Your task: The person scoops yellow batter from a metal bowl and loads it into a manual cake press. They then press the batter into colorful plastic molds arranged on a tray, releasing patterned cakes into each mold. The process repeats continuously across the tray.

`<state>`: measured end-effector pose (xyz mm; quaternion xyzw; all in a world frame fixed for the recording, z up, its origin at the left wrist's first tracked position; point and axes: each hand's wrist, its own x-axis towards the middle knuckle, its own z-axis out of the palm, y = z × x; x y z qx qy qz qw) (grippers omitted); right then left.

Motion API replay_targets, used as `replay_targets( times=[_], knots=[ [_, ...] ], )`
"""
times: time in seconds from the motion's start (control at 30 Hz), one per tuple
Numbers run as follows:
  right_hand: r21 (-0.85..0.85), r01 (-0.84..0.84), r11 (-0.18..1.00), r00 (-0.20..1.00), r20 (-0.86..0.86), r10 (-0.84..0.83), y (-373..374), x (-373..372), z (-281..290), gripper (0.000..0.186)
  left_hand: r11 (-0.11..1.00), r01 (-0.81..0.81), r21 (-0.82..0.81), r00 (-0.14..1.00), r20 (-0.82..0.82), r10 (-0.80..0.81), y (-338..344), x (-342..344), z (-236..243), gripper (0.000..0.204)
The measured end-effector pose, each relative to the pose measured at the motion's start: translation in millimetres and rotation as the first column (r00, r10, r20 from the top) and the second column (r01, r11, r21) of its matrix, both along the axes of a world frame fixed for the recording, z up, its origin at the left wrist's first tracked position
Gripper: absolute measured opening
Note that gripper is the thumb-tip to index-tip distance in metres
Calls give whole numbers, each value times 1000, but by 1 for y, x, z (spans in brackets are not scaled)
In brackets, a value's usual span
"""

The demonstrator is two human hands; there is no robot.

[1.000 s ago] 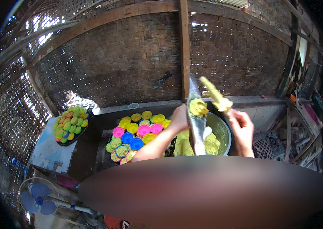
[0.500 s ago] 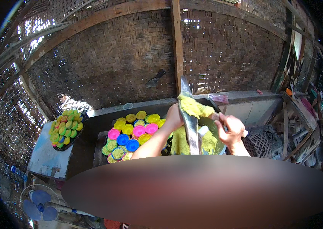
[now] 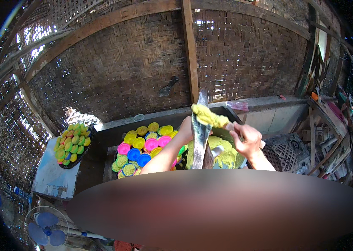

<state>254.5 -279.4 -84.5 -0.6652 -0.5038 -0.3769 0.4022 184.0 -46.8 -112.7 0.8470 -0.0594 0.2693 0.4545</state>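
My left hand (image 3: 186,129) is closed at the left edge of a long, grey, blade-shaped piece (image 3: 201,136) with a pointed upper end; some of its fingers are hidden behind it. Thick yellow-green paste (image 3: 206,116) clings across the upper part of this piece. In my right hand (image 3: 247,139) is a spatula-like tool with a pale handle (image 3: 262,144), its working end meeting the paste. Below both hands stands a wide basin (image 3: 241,160) with more yellow-green paste (image 3: 225,152) inside and a pale rod-like end (image 3: 217,150) rising from it.
Left of the basin, pink, blue and yellow plastic cups (image 3: 144,160) crowd together, several holding yellow crumbs. A heap of green and yellow pieces (image 3: 73,143) sits on a pale table (image 3: 55,181) farther left. A fan (image 3: 47,230) stands lower left; a woven wall (image 3: 114,62) closes the back.
The blade-shaped piece has shifted slightly left and down with my left hand. My right hand has moved a little left too, and the paste lies further toward the piece's left edge.
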Motion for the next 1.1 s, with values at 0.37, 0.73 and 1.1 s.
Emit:
replay_targets(
  times=[0.37,0.73,1.1],
  knots=[
    [-173,-80,982,672,-737,-75,-36,7,-30,29,745,-26,-667,1000,-4,30,57,-57,15,28],
    [967,-241,77,-970,-239,-42,36,-105,-33,89,515,752,-411,645,621,-446,8,-75,54,27],
    [972,19,-235,-1000,15,-19,13,-111,-30,83,474,774,-421,631,583,-512,-21,-106,50,25]
  ],
)
